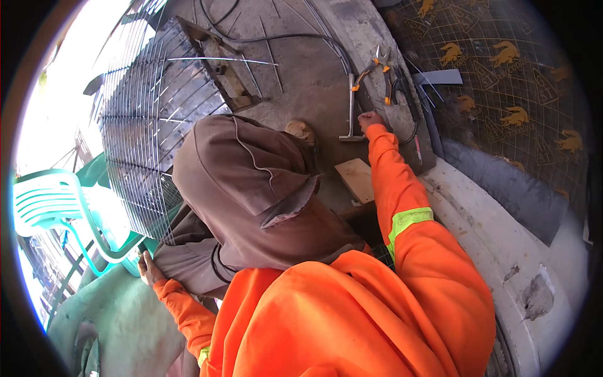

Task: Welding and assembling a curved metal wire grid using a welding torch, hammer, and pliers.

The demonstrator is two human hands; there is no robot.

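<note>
My right hand [370, 120] is closed, its fingers curled down beside the head of a T-shaped metal hammer [350, 107]. What lies inside those fingers, if anything, is hidden. Just beyond the hand are pliers [379, 58] with black and orange handles, jaws apart. A black and orange tool [392, 91] on a dark cable lies next to them. At the lower left, my left hand [149, 269] is beside my leg, close to the green plastic chair [81, 207]; its fingers are small and partly hidden, so their grip is unclear.
A grille of thin metal rods [135, 119] stands at the left. Loose rods [270, 53] and black cables [282, 38] lie on the floor ahead. A wooden piece [357, 179] is near my right forearm. Dark printed sheeting [490, 81] covers the right side, beside a pale ledge [477, 207].
</note>
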